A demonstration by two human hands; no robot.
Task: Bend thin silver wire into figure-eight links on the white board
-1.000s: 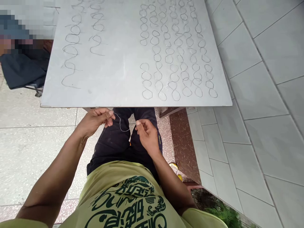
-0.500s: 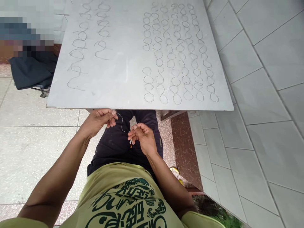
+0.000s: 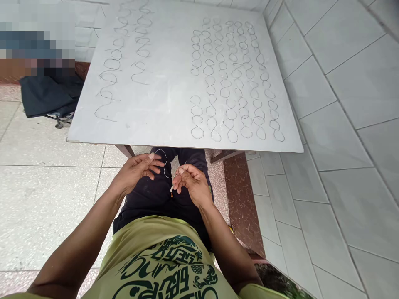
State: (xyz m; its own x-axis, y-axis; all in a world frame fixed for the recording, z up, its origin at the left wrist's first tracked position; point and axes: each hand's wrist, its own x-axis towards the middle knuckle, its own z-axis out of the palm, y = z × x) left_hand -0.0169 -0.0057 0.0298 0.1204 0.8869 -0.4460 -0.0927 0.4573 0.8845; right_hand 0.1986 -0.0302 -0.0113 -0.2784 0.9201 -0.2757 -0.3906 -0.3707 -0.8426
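Observation:
A thin piece of wire (image 3: 166, 164) curves between my two hands, above my lap in dark trousers. My left hand (image 3: 137, 171) pinches one end of it with thumb and fingers. My right hand (image 3: 190, 182) is closed on the other end, fingertips pressed together. Both hands sit just below the near edge of a white board (image 3: 168, 104). On the board lie several rows of wire bent into chains of loops (image 3: 237, 83), most on the right half, two shorter rows (image 3: 124, 62) on the left.
The board rests on wooden legs (image 3: 124, 150) over a pale tiled floor. White tiles (image 3: 343, 124) run along the right side. A dark cloth (image 3: 46, 97) lies on a low frame at the far left, beside a blurred person.
My hands have drawn closer together and the wire between them has bent into a tighter curve. The view has tilted up, showing more of the board.

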